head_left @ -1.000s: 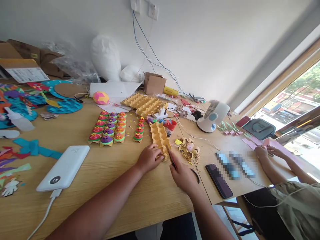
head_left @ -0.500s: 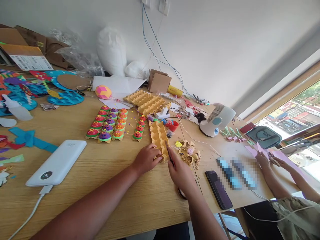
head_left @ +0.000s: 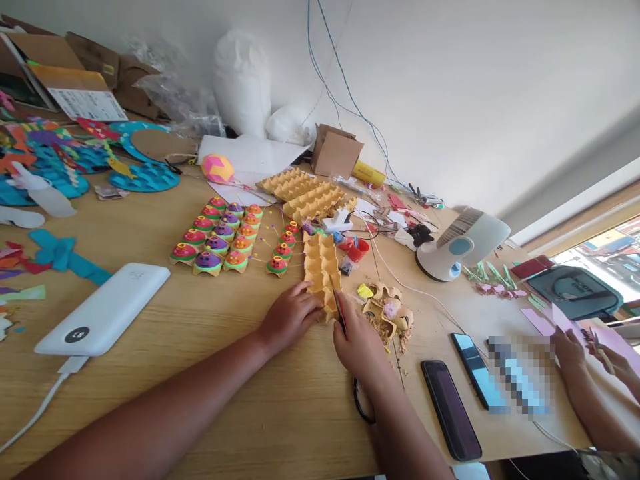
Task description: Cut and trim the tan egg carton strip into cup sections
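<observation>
A strip of yellowish egg carton (head_left: 320, 260) lies on the table in front of me, its cups facing up. My left hand (head_left: 293, 313) holds the near left edge, fingers curled against it. In my right hand (head_left: 360, 340) is a thin dark bladed tool (head_left: 339, 308), its tip at the carton's near right side. Below my right wrist shows a black loop (head_left: 356, 400); whether it belongs to the tool I cannot tell. Painted egg-carton caterpillars (head_left: 219, 243) in red, purple and orange stand in rows to the left. Cut carton scraps (head_left: 385, 313) lie to the right.
A white power bank (head_left: 107, 310) with its cable lies at left. Phones (head_left: 450, 410) lie at right, near a co-worker's hands (head_left: 575, 353) holding paper. Further back stand a white fan (head_left: 450, 247), a red cup (head_left: 356, 250) and more egg cartons (head_left: 300, 190).
The view has shifted, showing more of the table's right side. Both hands stay at the carton's near end; the tool still touches or nearly touches its right side.
</observation>
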A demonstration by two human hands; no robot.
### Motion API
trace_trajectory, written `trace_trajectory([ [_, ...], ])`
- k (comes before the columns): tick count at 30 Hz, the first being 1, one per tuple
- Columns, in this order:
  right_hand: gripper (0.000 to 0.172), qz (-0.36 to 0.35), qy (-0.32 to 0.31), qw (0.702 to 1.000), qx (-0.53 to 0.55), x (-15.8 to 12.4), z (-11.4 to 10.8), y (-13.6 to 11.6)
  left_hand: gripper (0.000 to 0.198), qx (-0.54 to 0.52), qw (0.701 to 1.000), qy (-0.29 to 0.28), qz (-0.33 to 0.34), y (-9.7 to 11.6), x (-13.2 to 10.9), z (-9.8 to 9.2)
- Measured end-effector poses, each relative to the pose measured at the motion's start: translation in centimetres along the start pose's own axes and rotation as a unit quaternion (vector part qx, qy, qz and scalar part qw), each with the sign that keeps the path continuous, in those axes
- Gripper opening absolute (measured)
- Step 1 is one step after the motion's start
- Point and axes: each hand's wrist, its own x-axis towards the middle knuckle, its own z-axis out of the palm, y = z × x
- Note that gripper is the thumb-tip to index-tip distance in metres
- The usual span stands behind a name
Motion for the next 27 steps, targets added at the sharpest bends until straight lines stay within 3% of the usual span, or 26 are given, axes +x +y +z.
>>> trace_trajectory([
  [4,0.067,0.02,-0.069,0.996,-0.052,-1.3,-0.7,-1.5,0.013,-0.002,1.0,-0.007,0.0,-0.1,0.1,0.0],
  [8,0.063,0.028,-0.097,0.989,-0.105,-2.0,-1.3,-2.2,0.016,-0.005,1.0,-0.008,-0.004,0.0,0.2,-0.1],
  [27,0.064,0.037,-0.136,0.981,-0.136,-2.7,-0.6,-3.1,0.015,0.012,1.0,-0.004,-0.023,0.0,0.2,0.1],
])
